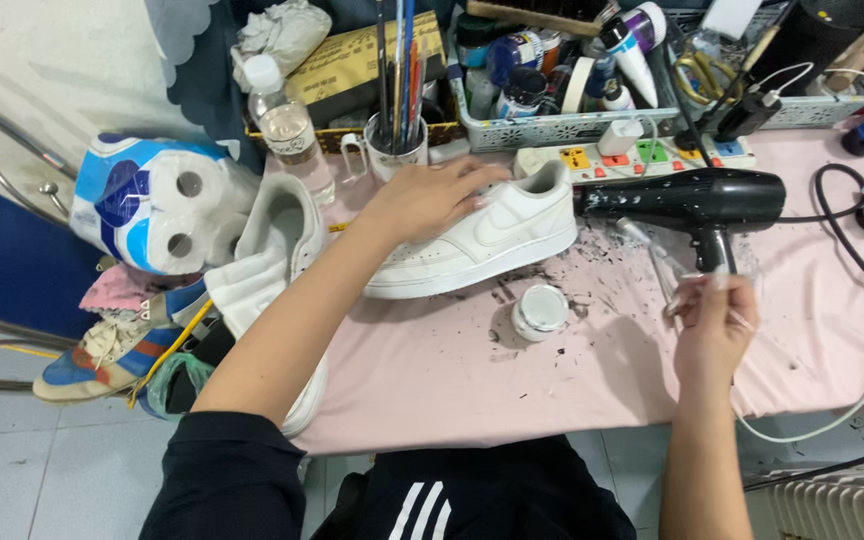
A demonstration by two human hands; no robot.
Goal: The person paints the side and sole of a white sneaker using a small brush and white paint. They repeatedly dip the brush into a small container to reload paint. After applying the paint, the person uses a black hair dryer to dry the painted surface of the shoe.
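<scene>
Tabletop (472, 380): covered by a pink cloth, speckled with dark flecks and smears around the middle.
Shoe (482, 238): a white sneaker is laid on its sole at the centre of the tabletop, toe to the left.
Left hand (430, 197): laid flat over the shoe's tongue and laces, fingers spread; no grip is closed round anything.
Right hand (714, 325): raised over the right part of the tabletop; its grip is pinched on a thin brush (652, 252), which is blurred.
Dryer (697, 200): a black hair dryer is set just right of the shoe's heel, nozzle towards it, paint-spattered.
Jar (540, 310): a small white pot is seen in front of the shoe, near it.
Back edge: a power strip (642, 157), a mug of brushes (397, 140), a water bottle (287, 125) and a grey basket (562, 128) of paint bottles are lined along it.
Left side: a pack of paper rolls (157, 205) and a second white shoe (277, 240) are piled there; a blue and orange sneaker (112, 355) is seen lower down.
Floor (42, 470): pale tiles.
</scene>
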